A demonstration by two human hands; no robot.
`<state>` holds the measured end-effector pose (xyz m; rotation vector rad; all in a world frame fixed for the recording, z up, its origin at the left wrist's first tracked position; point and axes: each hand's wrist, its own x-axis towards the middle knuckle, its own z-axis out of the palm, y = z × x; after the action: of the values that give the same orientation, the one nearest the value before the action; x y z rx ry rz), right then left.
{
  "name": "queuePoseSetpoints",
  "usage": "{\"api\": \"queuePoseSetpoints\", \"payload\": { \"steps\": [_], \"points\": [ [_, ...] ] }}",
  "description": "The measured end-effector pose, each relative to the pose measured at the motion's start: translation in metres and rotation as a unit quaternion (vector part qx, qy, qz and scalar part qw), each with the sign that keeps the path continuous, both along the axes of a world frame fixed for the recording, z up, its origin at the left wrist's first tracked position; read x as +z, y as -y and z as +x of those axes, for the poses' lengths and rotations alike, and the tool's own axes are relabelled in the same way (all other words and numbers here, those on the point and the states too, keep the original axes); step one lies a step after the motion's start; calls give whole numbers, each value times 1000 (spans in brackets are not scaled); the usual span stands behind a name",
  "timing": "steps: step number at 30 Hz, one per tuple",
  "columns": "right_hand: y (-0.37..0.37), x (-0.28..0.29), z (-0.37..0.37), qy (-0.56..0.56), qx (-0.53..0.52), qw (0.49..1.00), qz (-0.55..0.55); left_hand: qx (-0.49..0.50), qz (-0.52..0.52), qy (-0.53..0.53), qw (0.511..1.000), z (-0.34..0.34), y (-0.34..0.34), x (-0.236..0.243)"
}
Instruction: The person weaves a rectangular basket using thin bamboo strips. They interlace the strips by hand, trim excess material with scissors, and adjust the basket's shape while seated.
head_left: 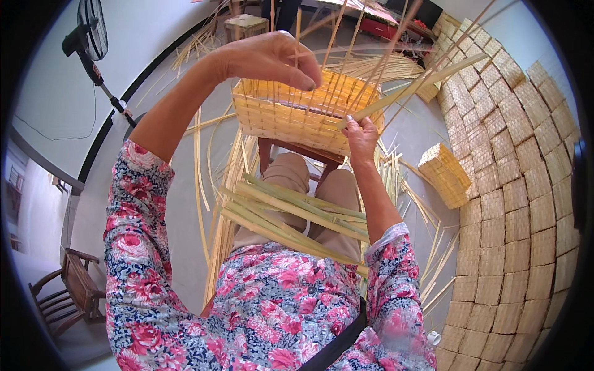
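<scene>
A yellow woven bamboo basket (278, 120) stands in front of my knees, its thin upright stakes (337, 43) sticking up above the weave. At its near right side my right hand (362, 139) pinches a wide, pale bamboo strip (421, 85) that slants up to the right. My left hand (272, 59) arches over the basket's left half among the stakes. Its fingers and thumb are curled together, and what they hold, if anything, is hidden. Several greenish bamboo strips (297, 213) lie across my lap.
Under the basket is a dark red wooden stool (300, 151). A smaller woven basket (444, 175) rests on the floor to the right, before a tall stack of woven baskets (501, 216). Loose strips (204, 179) litter the floor. At left stand a fan (90, 46) and a wooden chair (77, 290).
</scene>
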<state>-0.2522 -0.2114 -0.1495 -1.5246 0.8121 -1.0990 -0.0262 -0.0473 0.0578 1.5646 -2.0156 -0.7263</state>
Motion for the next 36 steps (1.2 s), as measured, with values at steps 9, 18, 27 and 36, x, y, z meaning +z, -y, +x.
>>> {"api": "queuePoseSetpoints", "payload": {
  "steps": [9, 18, 27, 36],
  "points": [
    [-1, -3, 6, 24, -14, 1000, -14, -14, -70, -8, 997, -39, 36, -5],
    [-23, 9, -12, 21, -9, 999, -39, 0, 23, -71, 997, -80, 62, -11],
    [-33, 10, -105, -124, 103, 965, -205, -73, -79, 131, 985, -91, 109, -25],
    [-36, 27, -126, -177, 103, 968, -147, -85, -74, 37, 993, -79, 83, -25]
  ]
}}
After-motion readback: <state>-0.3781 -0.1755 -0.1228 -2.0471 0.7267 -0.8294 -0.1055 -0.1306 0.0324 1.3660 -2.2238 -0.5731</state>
